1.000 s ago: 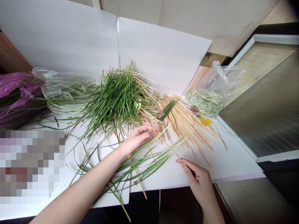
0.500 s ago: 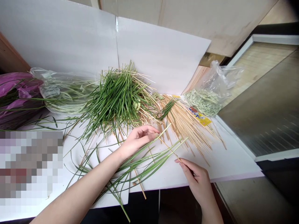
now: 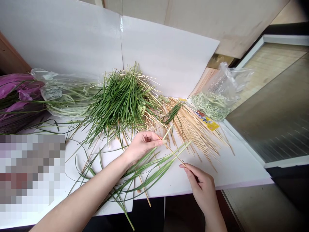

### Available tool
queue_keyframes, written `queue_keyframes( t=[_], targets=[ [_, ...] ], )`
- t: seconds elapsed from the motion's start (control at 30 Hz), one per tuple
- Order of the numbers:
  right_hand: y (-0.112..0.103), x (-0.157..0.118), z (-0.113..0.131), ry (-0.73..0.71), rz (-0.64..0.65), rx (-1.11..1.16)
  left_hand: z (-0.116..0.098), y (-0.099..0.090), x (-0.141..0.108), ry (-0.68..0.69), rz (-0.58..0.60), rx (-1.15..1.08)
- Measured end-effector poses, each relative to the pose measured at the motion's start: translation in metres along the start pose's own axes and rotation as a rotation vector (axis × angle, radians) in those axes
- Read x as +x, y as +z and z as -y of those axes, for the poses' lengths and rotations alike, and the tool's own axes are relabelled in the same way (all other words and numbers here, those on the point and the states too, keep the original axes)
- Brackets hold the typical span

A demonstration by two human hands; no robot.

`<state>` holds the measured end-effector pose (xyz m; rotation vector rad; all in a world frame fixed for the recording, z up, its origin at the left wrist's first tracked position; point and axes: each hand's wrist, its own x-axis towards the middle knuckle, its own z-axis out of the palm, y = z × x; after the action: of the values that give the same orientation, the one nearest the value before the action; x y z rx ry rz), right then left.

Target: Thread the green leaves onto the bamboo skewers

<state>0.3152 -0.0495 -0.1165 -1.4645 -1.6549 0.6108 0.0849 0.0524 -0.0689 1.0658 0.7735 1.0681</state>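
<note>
My left hand is closed in a pinch on one green garlic chive, whose pale end sticks out past the fingertips. Between thumb and forefinger, my right hand grips the lower part of a thin bamboo skewer. The skewer slants up to the left fingers and meets the chive there; whether it pierces the chive is hidden. Several loose chives lie below and between the hands, some hanging over the table edge. Under them rests another skewer.
Beyond my hands is a large heap of skewered chives. Many bare skewers fan out to its right, beside a yellow wrapper and a clear bag of pale green pieces. Left stand a clear bag and a purple bag.
The chive's pale end and the left fingertips have shifted slightly, with the chive now crossing the skewer nearer its tip. My right hand has moved a little left, still gripping the skewer.
</note>
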Motion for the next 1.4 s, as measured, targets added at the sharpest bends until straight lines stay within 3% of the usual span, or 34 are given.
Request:
queue_keyframes(
  t=[0.1, 0.27, 0.47, 0.6, 0.67, 0.83, 0.93, 1.03, 1.23, 1.4],
  targets=[
    [0.005, 0.0, 0.003, -0.011, -0.008, 0.021, 0.007, 0.002, 0.0, -0.04, 0.009, 0.021],
    [0.011, 0.001, 0.008, -0.032, 0.031, 0.023, 0.014, 0.008, -0.003, -0.11, 0.123, 0.054],
    [0.001, 0.001, 0.004, 0.028, 0.045, 0.024, -0.012, -0.004, -0.006, -0.072, 0.301, 0.298],
    [-0.011, 0.0, -0.005, 0.099, 0.105, 0.002, -0.021, -0.018, -0.002, 0.008, 0.282, 0.369],
    [-0.015, -0.001, -0.009, 0.137, 0.139, -0.006, -0.018, -0.022, 0.0, 0.056, 0.235, 0.485],
    [-0.019, -0.002, -0.013, 0.165, 0.173, -0.001, 0.002, -0.018, 0.0, 0.182, 0.135, 1.062],
    [-0.019, -0.001, -0.012, 0.179, 0.179, 0.005, 0.009, -0.013, -0.003, 0.242, 0.161, 1.276],
    [-0.018, -0.001, -0.01, 0.191, 0.194, 0.013, 0.009, -0.01, -0.005, 0.21, 0.213, 1.364],
    [-0.017, -0.001, -0.009, 0.209, 0.196, 0.008, 0.003, -0.012, -0.004, 0.107, 0.208, 1.319],
    [-0.018, -0.002, -0.009, 0.211, 0.201, 0.003, -0.015, -0.024, 0.0, 0.03, 0.207, 0.753]
  ],
)
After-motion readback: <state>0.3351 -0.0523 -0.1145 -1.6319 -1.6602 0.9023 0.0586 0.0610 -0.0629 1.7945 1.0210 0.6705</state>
